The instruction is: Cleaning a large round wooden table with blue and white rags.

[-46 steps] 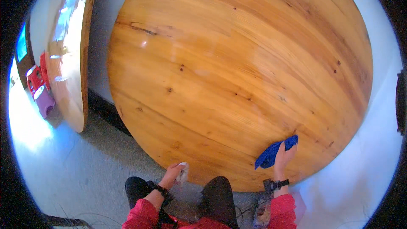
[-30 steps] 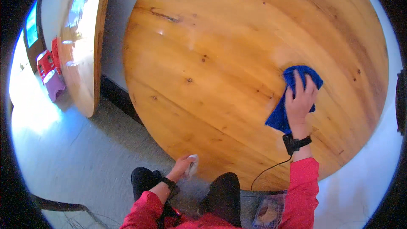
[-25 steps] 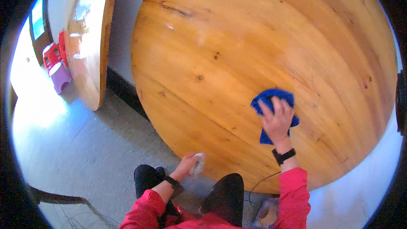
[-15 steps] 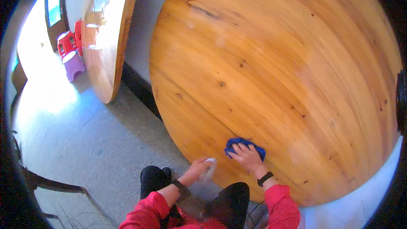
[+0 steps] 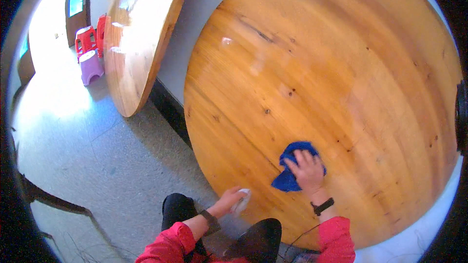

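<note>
A large round wooden tabletop (image 5: 253, 131), glossy and knotted, fills the middle and right of the view. My right hand (image 5: 308, 170) lies on a blue cloth (image 5: 288, 180), pressing it against the wood near the lower part, with the fingers spread over the bunched fabric. To its left, at the tabletop's lower edge, my left hand (image 5: 228, 200) is closed round a small whitish, partly see-through object (image 5: 242, 201); a bottle-like shape shows, but its kind is not clear.
A second round wooden tabletop (image 5: 134, 63) stands on edge by the wall (image 5: 214, 9) at the left. Beyond it are red stools (image 5: 86, 40) and a purple stool (image 5: 91, 67) on the grey floor (image 5: 141, 156). Dark furniture parts (image 5: 53, 197) reach in at the lower left.
My right hand has slid the blue cloth up and to the right over the wood, and the cloth is more spread out. My left hand has barely moved. The view has shifted slightly.
</note>
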{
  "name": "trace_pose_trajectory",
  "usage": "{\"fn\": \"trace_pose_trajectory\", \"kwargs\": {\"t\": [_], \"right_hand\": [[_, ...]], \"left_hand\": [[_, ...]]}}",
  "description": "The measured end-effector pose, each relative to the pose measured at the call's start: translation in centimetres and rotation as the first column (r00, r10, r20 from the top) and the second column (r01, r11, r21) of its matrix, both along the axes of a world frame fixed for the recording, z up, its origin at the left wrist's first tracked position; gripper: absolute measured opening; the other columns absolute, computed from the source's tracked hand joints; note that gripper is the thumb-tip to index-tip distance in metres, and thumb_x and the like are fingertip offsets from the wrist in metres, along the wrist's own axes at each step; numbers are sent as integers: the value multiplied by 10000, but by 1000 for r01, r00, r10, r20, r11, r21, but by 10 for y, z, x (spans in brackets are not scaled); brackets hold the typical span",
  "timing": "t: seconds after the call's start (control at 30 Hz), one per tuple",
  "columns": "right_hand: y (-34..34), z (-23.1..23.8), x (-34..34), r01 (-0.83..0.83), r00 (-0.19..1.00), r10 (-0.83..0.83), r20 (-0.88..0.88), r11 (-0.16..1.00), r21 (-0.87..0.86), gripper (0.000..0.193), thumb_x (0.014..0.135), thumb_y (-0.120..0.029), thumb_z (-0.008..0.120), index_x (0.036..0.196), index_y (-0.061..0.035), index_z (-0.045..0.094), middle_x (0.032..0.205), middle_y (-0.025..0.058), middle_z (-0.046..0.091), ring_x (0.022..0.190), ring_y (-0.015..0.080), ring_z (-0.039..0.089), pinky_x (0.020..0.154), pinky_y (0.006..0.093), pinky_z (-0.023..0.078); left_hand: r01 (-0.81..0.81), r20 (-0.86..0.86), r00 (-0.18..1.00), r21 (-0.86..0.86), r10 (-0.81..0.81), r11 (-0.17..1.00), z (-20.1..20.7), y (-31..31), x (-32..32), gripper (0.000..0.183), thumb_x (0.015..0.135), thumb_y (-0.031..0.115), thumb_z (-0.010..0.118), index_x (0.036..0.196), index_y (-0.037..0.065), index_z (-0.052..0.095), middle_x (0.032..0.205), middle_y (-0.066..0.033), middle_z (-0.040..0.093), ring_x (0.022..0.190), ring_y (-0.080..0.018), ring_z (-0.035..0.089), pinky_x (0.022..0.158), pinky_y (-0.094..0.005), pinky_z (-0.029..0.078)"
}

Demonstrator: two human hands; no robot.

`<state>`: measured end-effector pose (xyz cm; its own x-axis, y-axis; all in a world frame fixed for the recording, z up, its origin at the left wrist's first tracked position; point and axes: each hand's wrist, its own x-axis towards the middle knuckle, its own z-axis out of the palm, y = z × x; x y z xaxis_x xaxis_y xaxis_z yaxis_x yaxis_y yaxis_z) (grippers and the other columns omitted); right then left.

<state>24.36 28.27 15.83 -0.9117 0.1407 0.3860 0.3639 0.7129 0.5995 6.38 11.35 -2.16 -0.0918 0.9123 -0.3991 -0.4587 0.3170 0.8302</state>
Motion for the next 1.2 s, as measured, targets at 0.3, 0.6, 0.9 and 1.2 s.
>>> {"fn": "trace_pose_trajectory", "kwargs": {"t": [0.3,0.6,0.9,1.2], "right_hand": [[42,178,-22,213,927,-107,-359,939,270,440,845,-91,532,1266,-210,583,1303,122,510,1239,337,452,1048,483,362],[71,221,-106,238,833,16,-553,892,385,553,781,-128,625,1320,-212,534,1328,106,512,1254,319,452,1033,458,369],[44,72,-194,-132,973,152,-175,984,120,331,870,-231,507,1177,-224,629,1290,119,543,1236,306,474,1009,526,365],[34,-114,-197,-440,824,521,224,836,-328,246,821,-202,527,1013,-146,671,1202,102,599,1180,286,534,1022,490,371]], "left_hand": [[39,32,999,107,-43,993,-36,-1,-9,292,908,261,573,1070,23,621,819,-60,638,670,-150,627,557,-286,504],[-83,-68,994,85,89,993,-25,-2,-7,353,895,311,583,1099,30,644,848,-39,654,699,-139,623,602,-283,503],[-69,19,997,12,69,998,12,-7,-30,344,951,250,547,1241,64,560,994,-56,664,814,-157,646,649,-294,535],[-159,24,987,76,157,984,-49,18,-16,291,956,225,539,1173,37,587,964,-63,665,760,-160,638,648,-307,535]]}}
